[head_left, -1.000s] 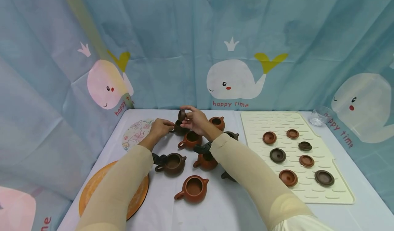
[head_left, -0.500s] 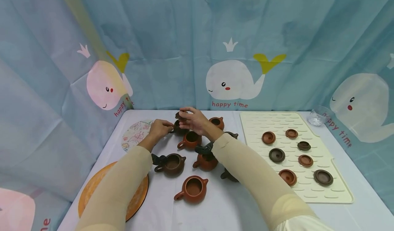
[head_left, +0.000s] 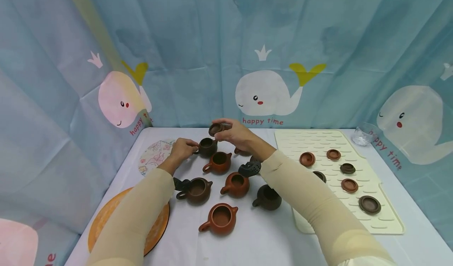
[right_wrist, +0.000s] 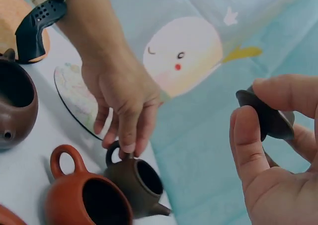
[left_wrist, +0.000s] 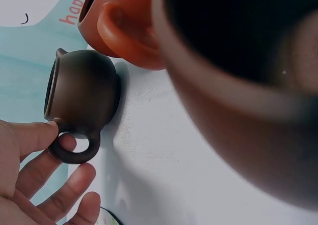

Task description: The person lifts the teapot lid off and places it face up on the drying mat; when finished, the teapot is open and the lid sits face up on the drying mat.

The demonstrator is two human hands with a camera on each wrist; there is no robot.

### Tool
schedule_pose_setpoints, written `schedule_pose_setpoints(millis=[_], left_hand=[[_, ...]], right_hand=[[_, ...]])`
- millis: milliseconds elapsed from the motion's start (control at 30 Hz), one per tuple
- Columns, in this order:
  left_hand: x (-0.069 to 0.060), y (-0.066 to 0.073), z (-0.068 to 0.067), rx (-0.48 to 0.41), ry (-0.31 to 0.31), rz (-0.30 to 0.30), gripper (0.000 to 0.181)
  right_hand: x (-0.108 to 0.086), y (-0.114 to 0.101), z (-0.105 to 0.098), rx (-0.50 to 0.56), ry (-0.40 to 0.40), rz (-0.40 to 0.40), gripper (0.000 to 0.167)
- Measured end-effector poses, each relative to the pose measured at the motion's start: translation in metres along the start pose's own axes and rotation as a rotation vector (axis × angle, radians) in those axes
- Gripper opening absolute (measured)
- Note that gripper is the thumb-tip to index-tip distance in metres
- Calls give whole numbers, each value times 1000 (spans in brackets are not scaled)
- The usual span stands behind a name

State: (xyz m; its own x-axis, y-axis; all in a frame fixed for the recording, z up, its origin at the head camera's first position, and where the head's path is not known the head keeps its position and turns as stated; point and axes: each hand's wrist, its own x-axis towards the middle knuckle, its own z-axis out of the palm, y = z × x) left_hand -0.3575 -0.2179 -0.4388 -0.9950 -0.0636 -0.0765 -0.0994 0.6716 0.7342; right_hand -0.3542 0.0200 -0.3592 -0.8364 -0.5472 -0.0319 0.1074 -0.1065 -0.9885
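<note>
At the back of the table my left hand [head_left: 183, 148] pinches the handle of a small dark brown teapot [head_left: 207, 148] between thumb and finger. In the left wrist view that teapot [left_wrist: 87, 88] has no lid on, and its spout points away from the hand [left_wrist: 30, 170]. My right hand [head_left: 236, 134] holds a dark teapot lid [head_left: 214, 130] by its edge, up and just right of the teapot's opening, apart from it. The right wrist view shows the lid [right_wrist: 266, 116] tilted, gripped between thumb and fingers.
Lidless teapots in red [head_left: 221, 218] and dark brown [head_left: 199, 190] stand near the arms. A cream mat [head_left: 383, 226] with several lids lies right, beside a clear bowl [head_left: 364, 135]. An orange round mat [head_left: 97, 226] and a floral round mat [head_left: 154, 156] lie left.
The lid went from edge-on to flatter over the teapot, then my right hand drew it right and turned it toward the camera. My left hand stays on the handle.
</note>
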Motion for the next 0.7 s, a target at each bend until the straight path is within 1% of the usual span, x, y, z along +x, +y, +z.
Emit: schedule_pose_setpoints(millis=[167, 233, 467, 633, 700], left_hand=[[-1, 0, -1, -2, -3, -11, 17], [-1, 1, -1, -7, -1, -16, 17], [-1, 2, 1, -28, -15, -22, 17], [0, 3, 1, -29, -11, -28, 18], [-1, 4, 1, -31, -14, -27, 18]], right_hand=[[-17, -17, -11, -200, 37, -31, 50], [-24, -23, -16, -251, 50, -55, 50], [-46, -40, -35, -335, 84, -149, 52], [-62, -50, -54, -382, 106, -168, 52], [-67, -54, -62, -371, 115, -174, 52]])
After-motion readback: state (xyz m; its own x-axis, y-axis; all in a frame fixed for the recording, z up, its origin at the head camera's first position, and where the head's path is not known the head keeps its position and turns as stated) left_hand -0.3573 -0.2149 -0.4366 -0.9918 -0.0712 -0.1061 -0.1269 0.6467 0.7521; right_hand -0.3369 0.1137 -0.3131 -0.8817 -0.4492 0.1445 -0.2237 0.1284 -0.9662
